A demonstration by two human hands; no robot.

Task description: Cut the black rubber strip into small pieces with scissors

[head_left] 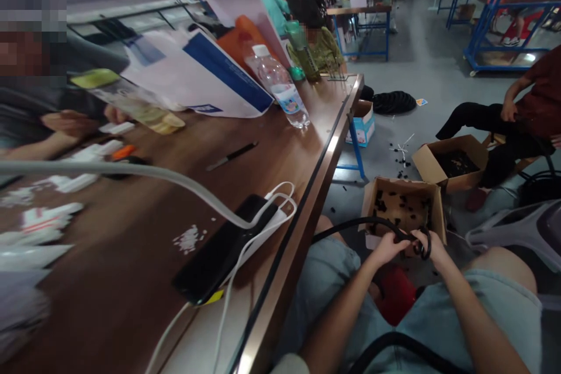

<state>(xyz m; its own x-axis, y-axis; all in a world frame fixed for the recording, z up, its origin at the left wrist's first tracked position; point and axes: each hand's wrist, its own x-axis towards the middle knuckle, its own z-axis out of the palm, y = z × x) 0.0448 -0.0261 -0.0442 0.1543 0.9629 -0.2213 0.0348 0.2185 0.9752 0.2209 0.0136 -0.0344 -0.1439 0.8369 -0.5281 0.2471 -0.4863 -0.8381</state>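
Both left hand (390, 246) and right hand (433, 245) have a snug grip on that black cable (368, 220), lower right of frame, pretty close together, probably for control. Cardboard box (405, 186) sits just beyond, guessing easy reach.

Black tube (372, 220), slender, bent in an arch, curled into a loop, raised before the lap (442, 310)

No wording, brand or number can be read. The clear bottle (272, 77) wears a blue picture label (288, 99) — any print on it is too small to make out — and the white-and-blue bag (193, 79) carries a dark blue patch (204, 109), likewise illegible. Markings on the green bottle (302, 49), light-blue carton (363, 131) and orange-and-blue card (421, 102) are blurred.
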